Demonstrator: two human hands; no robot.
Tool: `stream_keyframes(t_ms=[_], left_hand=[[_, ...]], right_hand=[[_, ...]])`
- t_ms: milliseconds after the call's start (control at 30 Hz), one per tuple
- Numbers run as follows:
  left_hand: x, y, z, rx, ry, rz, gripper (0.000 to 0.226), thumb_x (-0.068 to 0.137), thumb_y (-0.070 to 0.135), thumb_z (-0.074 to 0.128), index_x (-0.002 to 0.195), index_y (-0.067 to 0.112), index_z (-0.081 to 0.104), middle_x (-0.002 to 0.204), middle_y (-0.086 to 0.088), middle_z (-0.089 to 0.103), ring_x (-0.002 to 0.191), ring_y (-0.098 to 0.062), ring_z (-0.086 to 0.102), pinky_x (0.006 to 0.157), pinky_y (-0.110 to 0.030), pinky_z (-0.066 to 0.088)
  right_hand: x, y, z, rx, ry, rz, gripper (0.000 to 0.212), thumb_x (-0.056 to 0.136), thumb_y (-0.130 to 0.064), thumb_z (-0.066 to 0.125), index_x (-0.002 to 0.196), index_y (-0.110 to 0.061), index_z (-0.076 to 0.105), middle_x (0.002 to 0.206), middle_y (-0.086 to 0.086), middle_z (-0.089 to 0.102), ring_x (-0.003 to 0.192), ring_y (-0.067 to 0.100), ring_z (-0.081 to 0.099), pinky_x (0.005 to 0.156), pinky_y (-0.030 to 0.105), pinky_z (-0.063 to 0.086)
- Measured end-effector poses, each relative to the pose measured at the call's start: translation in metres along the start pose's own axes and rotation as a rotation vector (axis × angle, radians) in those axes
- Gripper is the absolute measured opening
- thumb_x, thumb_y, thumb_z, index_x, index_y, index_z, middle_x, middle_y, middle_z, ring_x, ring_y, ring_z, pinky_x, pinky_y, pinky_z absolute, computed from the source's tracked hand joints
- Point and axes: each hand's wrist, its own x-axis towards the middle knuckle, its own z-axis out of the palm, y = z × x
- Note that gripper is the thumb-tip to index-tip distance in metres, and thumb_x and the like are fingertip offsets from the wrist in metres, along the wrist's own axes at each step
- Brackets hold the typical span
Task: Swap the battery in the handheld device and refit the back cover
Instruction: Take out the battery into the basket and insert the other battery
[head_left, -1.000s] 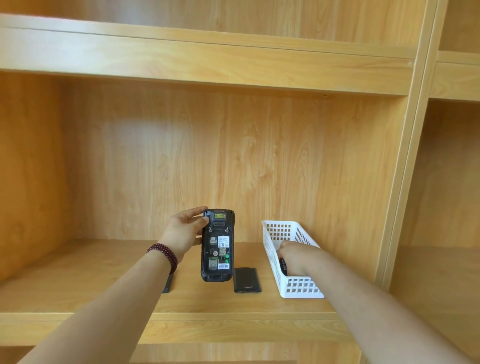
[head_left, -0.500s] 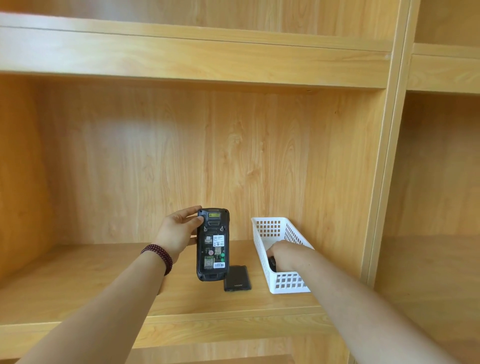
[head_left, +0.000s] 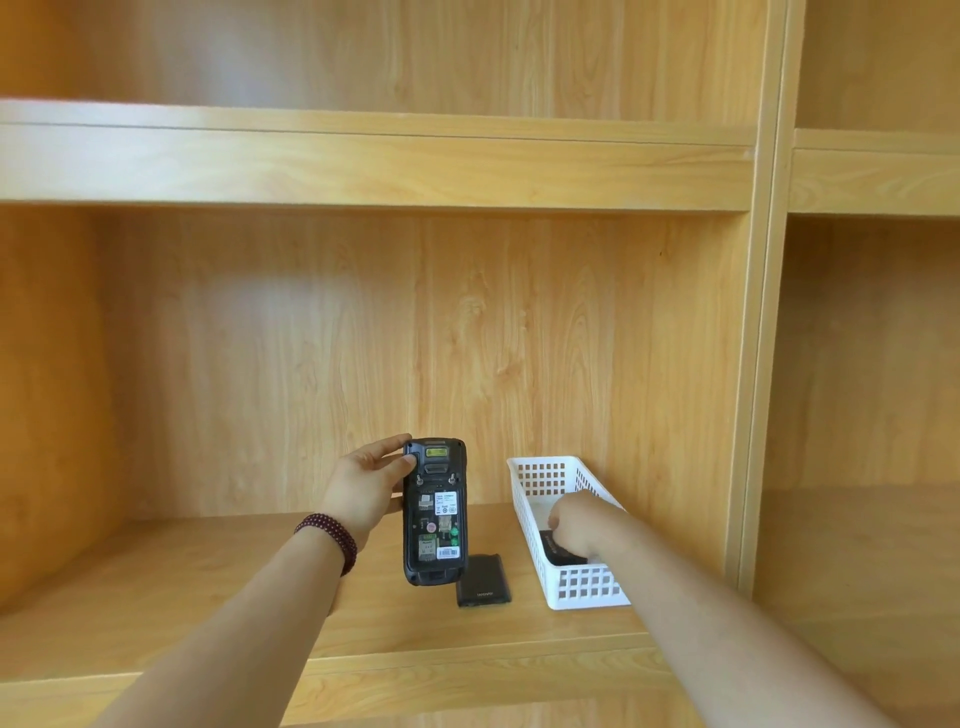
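My left hand (head_left: 363, 493) holds the black handheld device (head_left: 435, 514) upright above the shelf. Its back faces me, the cover is off, and the empty battery bay shows labels and card slots. A flat black battery (head_left: 483, 581) lies on the shelf just right of the device's lower end. My right hand (head_left: 574, 525) reaches down into the white basket (head_left: 540, 460), fingers closed on a second black battery (head_left: 556, 553) that rests near the basket's front end. The back cover is not visible.
The wooden shelf board (head_left: 182, 571) runs left from the device to a side wall. Another shelf (head_left: 363, 166) spans overhead. A vertical divider (head_left: 753, 415) stands right of the basket, with another compartment beyond it.
My right hand has sunk lower inside the basket onto the black battery. My left hand keeps the device in the same upright pose. My view has shifted slightly.
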Motion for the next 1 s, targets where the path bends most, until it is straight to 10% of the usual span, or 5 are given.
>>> stream_keyframes(t_ms=[233,400,767,900,1000], left_hand=[[-0.003,0.008,-0.001,-0.002,-0.019,0.012,0.032,0.093,0.007,0.060,0.124,0.013,0.060,0.098,-0.009,0.076,0.087,-0.024,0.071,0.073,-0.038,0.059],[-0.007,0.015,0.000,-0.008,-0.025,0.035,0.031,0.094,0.007,0.059,0.124,0.012,0.061,0.093,-0.007,0.076,0.077,-0.017,0.071,0.068,-0.033,0.058],[-0.019,0.018,-0.022,0.055,-0.085,0.012,0.033,0.095,0.014,0.058,0.129,0.015,0.056,0.100,-0.006,0.074,0.086,-0.018,0.070,0.071,-0.032,0.058],[-0.011,0.010,-0.049,0.398,0.004,-0.085,0.047,0.096,0.038,0.054,0.138,0.017,0.046,0.113,-0.004,0.067,0.090,-0.020,0.065,0.072,-0.033,0.057],[-0.010,-0.007,-0.074,1.140,0.015,-0.228,0.051,0.096,0.046,0.047,0.130,0.008,0.052,0.109,-0.007,0.066,0.082,-0.020,0.060,0.069,-0.029,0.052]], right_hand=[[-0.047,-0.034,-0.041,0.720,0.517,-0.252,0.023,0.099,-0.026,0.049,0.112,-0.024,0.068,0.108,-0.015,0.059,0.103,0.010,0.061,0.087,0.024,0.048],[-0.063,-0.078,-0.024,1.001,0.183,-0.324,0.044,0.101,-0.043,0.043,0.137,-0.022,0.053,0.138,-0.004,0.057,0.124,0.017,0.055,0.107,0.041,0.044],[-0.061,-0.105,0.011,1.578,-0.151,-0.271,0.017,0.100,-0.023,0.054,0.107,-0.018,0.068,0.126,0.013,0.066,0.125,0.032,0.056,0.104,0.062,0.043],[-0.058,-0.104,0.015,1.640,-0.165,-0.258,0.024,0.099,-0.018,0.055,0.120,-0.009,0.063,0.122,0.014,0.068,0.120,0.031,0.060,0.103,0.059,0.045],[-0.058,-0.101,0.019,1.701,-0.192,-0.267,0.016,0.099,-0.017,0.056,0.110,-0.013,0.066,0.118,0.013,0.070,0.114,0.030,0.063,0.094,0.054,0.052]])
